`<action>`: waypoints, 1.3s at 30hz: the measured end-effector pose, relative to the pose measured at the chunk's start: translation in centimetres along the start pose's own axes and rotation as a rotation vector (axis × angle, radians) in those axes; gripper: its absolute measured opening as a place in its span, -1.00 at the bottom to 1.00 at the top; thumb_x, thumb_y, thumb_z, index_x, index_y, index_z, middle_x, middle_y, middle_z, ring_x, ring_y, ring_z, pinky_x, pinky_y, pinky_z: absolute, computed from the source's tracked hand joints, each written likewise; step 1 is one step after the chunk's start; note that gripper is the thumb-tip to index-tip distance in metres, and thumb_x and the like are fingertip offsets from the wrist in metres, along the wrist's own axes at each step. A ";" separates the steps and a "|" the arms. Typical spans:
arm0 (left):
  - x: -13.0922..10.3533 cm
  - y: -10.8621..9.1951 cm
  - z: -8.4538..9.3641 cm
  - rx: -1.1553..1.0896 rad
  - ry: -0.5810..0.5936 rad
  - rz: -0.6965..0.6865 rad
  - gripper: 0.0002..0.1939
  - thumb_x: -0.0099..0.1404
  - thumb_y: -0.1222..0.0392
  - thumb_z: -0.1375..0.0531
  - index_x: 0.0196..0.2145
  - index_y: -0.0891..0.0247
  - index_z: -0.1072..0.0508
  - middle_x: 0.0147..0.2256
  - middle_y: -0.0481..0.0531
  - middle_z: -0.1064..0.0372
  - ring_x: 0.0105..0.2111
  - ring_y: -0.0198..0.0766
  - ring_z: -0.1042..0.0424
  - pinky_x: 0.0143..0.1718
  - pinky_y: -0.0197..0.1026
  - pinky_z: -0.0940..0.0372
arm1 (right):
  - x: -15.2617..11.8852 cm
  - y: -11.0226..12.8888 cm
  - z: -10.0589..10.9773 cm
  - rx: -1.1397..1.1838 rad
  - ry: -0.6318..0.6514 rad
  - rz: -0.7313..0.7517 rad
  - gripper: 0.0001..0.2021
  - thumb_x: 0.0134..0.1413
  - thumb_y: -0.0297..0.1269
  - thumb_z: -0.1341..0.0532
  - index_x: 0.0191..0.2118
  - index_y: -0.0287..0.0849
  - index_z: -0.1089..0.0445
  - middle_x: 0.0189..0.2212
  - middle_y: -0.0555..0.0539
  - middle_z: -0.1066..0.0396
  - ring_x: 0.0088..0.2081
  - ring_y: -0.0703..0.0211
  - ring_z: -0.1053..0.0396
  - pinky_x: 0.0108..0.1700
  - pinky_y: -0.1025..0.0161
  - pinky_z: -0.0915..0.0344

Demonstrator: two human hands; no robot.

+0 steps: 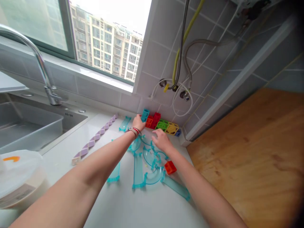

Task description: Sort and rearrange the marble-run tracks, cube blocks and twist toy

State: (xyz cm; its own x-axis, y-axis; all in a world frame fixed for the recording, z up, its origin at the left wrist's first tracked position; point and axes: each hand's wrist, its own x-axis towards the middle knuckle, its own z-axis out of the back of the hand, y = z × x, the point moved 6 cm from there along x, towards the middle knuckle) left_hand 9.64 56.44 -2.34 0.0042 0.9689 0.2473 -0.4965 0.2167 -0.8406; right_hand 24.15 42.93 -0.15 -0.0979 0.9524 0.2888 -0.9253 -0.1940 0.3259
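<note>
One teal block (145, 115) stands at the counter's back edge, at the left end of a row of coloured blocks. The left hand (139, 123) is at its left side, fingers partly curled against it; whether they grip it fully cannot be told. Rightward along the wall follow an orange block (149, 121), a red block (156, 120), a green block (162, 125), a yellow block (172, 128) and a blue block (178, 132) near the back right corner. The right hand (161, 140) hovers in front of the row, thumb and fingers parted, grasping nothing.

Clear teal track pieces (138, 167) crowd the middle, with a loose red block (170, 167) toward the right edge. Room to move is tight there; open surface lies toward the near edge of the counter (114, 205). A purple-and-white strip (97, 136) runs beside the sink (78, 122), left. A lidded container (22, 180) occupies the near left corner; its label (17, 195) is illegible. Small dark marking on the sink rim is likewise unreadable.
</note>
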 end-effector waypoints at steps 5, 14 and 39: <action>4.4 3.6 -1.6 0.061 0.082 0.055 -0.28 0.07 0.29 -0.47 0.16 0.28 -0.33 0.04 0.33 -0.52 0.09 0.08 -0.52 0.06 -0.08 -0.37 | 6.6 -1.7 -4.1 -0.213 0.110 -0.128 -0.74 0.34 -0.19 -0.20 0.01 -0.14 -0.52 -0.06 -0.20 -0.56 -0.02 0.00 -0.52 -0.01 0.21 -0.39; 6.0 5.2 -2.3 0.097 0.123 0.010 -0.64 0.17 0.14 -0.41 -0.09 0.27 -0.51 -0.04 0.20 -0.57 0.01 0.01 -0.54 0.03 -0.15 -0.38 | 10.8 -4.7 -7.1 -0.234 0.176 -0.106 -0.71 0.27 -0.16 -0.30 0.06 -0.04 -0.50 -0.04 -0.14 -0.60 -0.02 -0.06 -0.55 -0.05 0.20 -0.39; 7.0 6.6 -0.5 -0.095 0.244 0.138 -0.78 0.13 0.34 -0.38 -0.23 0.27 -0.55 -0.32 0.04 -0.61 -0.36 -0.18 -0.61 -0.36 -0.26 -0.52 | 10.9 -4.4 -7.5 -0.289 0.031 -0.264 -0.70 0.43 -0.19 -0.10 0.17 -0.03 -0.41 -0.10 -0.21 -0.59 -0.07 -0.09 -0.56 -0.08 0.15 -0.40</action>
State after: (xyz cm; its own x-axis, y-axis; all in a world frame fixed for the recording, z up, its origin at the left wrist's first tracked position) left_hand 6.80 64.74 -6.35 0.1567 0.9876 0.0134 -0.4237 0.0795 -0.9023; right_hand 24.43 55.88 -5.17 0.1503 0.9682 0.1999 -0.9847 0.1286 0.1174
